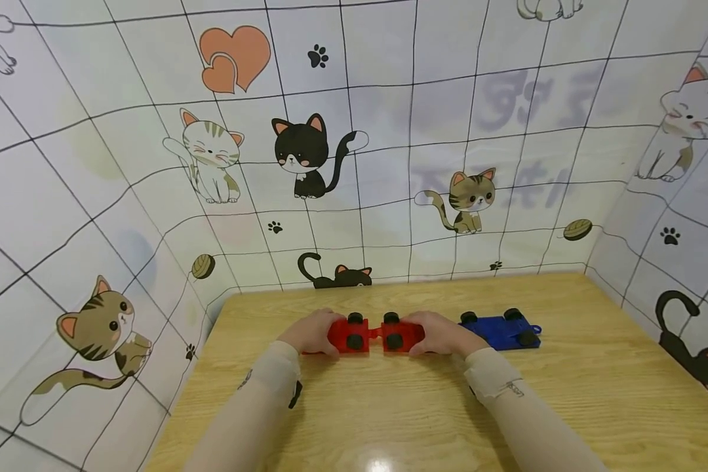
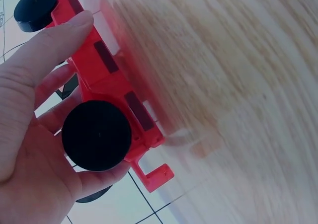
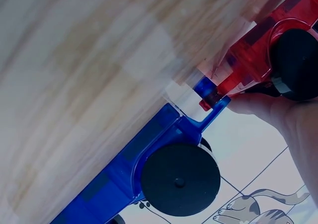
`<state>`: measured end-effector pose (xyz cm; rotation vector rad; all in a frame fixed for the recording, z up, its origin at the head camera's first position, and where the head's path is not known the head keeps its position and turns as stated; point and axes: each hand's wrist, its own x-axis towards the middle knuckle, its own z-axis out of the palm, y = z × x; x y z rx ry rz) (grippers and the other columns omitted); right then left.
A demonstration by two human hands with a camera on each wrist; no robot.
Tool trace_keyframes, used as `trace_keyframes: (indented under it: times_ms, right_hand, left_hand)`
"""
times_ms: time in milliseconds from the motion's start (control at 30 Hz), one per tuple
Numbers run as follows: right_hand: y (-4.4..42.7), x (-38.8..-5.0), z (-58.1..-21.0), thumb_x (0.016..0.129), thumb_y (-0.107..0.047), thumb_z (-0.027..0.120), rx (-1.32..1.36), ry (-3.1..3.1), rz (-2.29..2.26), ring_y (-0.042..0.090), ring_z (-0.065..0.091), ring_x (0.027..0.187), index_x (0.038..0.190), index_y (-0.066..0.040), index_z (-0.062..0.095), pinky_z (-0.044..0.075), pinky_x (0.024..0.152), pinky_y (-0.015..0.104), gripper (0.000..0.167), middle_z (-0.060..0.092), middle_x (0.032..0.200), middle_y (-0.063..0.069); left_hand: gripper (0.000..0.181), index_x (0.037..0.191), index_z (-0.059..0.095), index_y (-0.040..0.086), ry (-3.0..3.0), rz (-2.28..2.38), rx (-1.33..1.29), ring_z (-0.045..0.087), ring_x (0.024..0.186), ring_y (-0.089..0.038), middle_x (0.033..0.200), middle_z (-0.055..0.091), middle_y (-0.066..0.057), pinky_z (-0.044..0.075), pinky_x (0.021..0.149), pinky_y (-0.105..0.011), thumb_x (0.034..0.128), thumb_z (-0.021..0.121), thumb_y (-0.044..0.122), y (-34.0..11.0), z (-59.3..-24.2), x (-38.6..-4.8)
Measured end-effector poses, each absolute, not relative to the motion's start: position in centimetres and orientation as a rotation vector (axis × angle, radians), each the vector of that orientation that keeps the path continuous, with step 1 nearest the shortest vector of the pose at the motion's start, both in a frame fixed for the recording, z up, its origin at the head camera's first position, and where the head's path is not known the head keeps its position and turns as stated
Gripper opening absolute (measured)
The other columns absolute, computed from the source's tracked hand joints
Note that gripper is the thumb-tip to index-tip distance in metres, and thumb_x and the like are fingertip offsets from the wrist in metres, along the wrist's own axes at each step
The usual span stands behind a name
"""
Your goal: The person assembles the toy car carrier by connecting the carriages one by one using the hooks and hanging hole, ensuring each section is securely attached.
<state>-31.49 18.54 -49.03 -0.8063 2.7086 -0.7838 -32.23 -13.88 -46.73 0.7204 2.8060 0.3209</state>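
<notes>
Two red toy train cars lie end to end on the table, black wheels uppermost, meeting at a small red coupling point(image 1: 375, 333). My left hand point(image 1: 315, 332) grips the left red car point(image 1: 339, 335), its thumb along one side and fingers round the other. In the left wrist view a red hook point(image 2: 160, 178) sticks out from one end of a red car. The right red car point(image 1: 412, 335) is held by my right hand point(image 1: 442, 333). Beyond that hand lies a blue toy train car point(image 1: 501, 333), whose blue coupling point(image 3: 214, 113) meets a red hook in the right wrist view.
The wooden table point(image 1: 383, 406) ends at the back against a cloth wall point(image 1: 383, 190) printed with cats and grid lines. Similar cloth stands on the left and right sides. A loop point(image 1: 537, 329) sticks out from the blue car's right end.
</notes>
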Motion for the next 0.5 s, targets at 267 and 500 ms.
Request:
trace_keyframes:
  times_ms: [267,500]
  right_hand:
    - [18.57,-31.15,-49.45,0.082,-0.023,0.087,-0.811,2.737,-0.709,0.041,0.049,0.132,0.144,-0.001,0.055,0.042,0.108,0.055,0.074,0.054,0.144,0.019]
    - [18.40,-31.31,-49.30,0.082,-0.024,0.087,-0.793,2.750,-0.696,0.039,0.050,0.132,0.144,-0.004,0.054,0.042,0.108,0.053,0.074,0.054,0.144,0.016]
  left_hand:
    - [0.086,0.149,0.050,0.009,2.789,0.321,0.740,0.054,0.125,-0.028,0.144,0.053,-0.013,0.050,0.101,-0.043,0.0757,0.089,0.030,-13.49,-46.88,-31.87]
    - [0.083,0.149,0.050,0.009,2.803,0.231,0.689,0.050,0.128,-0.027,0.143,0.050,-0.011,0.049,0.103,-0.043,0.0787,0.085,0.035,-13.64,-47.06,-32.10]
